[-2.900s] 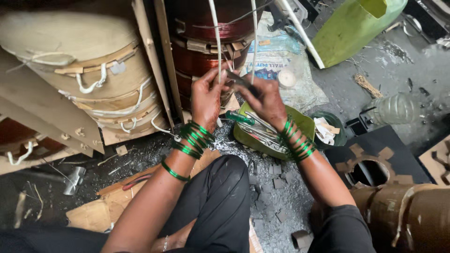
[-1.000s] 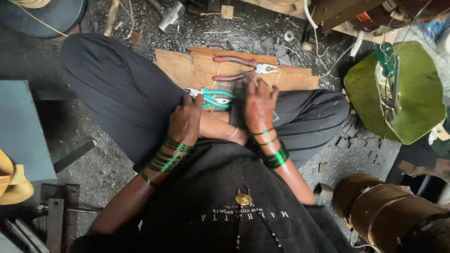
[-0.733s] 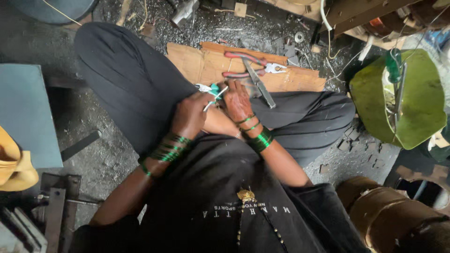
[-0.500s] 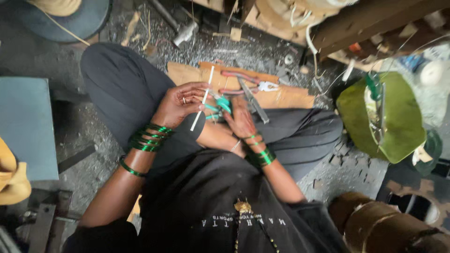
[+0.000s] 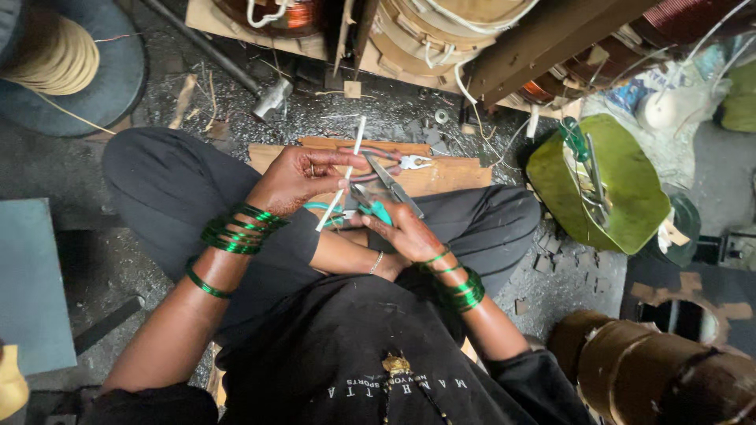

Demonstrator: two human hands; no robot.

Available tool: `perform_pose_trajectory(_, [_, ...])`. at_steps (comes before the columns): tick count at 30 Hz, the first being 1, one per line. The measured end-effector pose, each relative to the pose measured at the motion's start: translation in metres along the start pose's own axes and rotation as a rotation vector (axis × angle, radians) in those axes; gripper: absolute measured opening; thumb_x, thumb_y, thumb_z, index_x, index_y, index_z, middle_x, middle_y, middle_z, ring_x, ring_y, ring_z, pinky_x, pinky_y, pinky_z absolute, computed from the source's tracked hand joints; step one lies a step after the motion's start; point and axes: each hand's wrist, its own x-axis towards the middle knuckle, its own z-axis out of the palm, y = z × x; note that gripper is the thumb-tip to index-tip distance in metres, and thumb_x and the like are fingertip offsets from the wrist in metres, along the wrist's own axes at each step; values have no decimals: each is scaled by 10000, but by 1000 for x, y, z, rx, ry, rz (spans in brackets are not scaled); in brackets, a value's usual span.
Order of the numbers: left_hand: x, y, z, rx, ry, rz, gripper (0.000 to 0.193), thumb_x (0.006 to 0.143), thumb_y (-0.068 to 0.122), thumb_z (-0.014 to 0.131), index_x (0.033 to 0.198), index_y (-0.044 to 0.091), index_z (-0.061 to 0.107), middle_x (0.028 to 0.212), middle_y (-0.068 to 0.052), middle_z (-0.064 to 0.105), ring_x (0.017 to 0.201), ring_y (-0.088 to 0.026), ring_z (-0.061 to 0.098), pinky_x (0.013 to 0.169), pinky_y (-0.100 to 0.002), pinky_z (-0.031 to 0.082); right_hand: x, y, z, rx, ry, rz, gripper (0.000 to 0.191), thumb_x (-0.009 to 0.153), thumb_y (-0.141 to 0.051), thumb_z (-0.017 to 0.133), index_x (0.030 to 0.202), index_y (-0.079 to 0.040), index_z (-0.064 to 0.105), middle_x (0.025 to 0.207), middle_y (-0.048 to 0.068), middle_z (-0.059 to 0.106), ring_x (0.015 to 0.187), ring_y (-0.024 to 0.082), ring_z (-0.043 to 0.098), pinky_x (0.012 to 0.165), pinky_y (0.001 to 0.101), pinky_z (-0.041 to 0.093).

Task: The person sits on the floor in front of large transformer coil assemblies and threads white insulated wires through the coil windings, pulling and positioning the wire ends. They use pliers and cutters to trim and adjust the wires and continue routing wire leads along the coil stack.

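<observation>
Head view, left hand [image 5: 295,177] pinching white tube [image 5: 340,185], right hand [image 5: 402,228] beneath

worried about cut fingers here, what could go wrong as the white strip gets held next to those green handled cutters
1. The left hand pinches the thin white strip right beside the green-handled cutters in the right hand; fingers may get nipped.
2. The work sits over the lap, so a slip could jab the leg.
3. Red-handled pliers lie loose on the board, easily knocked.

Glossy green glass-like bangles [image 5: 236,230], a smooth white plastic sleeve [image 5: 340,185], teal-handled metal cutters [image 5: 372,206], rough wooden board [image 5: 449,175].
</observation>
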Motion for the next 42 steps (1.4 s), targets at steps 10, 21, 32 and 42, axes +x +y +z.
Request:
perform_pose_trajectory(10, [4,4,0,-143,-168,-76,402,901,-37,690,1302,-31,675,1241,-101,721,1097,-140,702,972,-322,593,13,-33,-12,-76,-53,-35,381,1019,-187,613,1369,-38,597,1279,137,722,1234,240,675,1057,378,504])
perform_pose_trajectory(21, [7,-12,3,66,-200,-303,435,836,-4,734,1268,-46,706,1236,-120,752,1111,-179,697,996,-341,542,-10,4,-18,-123,-27,-237,497,1024,-251,619,1472,-56,530,1421,223,609,1320,375,588,1110,431,460])
perform_pose_trajectory(32, [21,-36,-3,495,16,-278,606,750,-124,691,1326,63,720,955,-106,736,822,-130,705,756,-292,570,-27,14,-27,-437,135,-4,507,930,-456,687,1195,-26,653,1023,236,722,1027,424,684,890,502,520])
perform_pose_trajectory(42, [90,50,117,505,-260,-92,327,917,-16,688,1217,88,768,1137,-48,751,815,-66,601,716,-262,535,-48,-43,-85,265,864,-176,330,966,-56,598,1270,-6,717,1258,145,762,1202,222,704,1062,338,540])
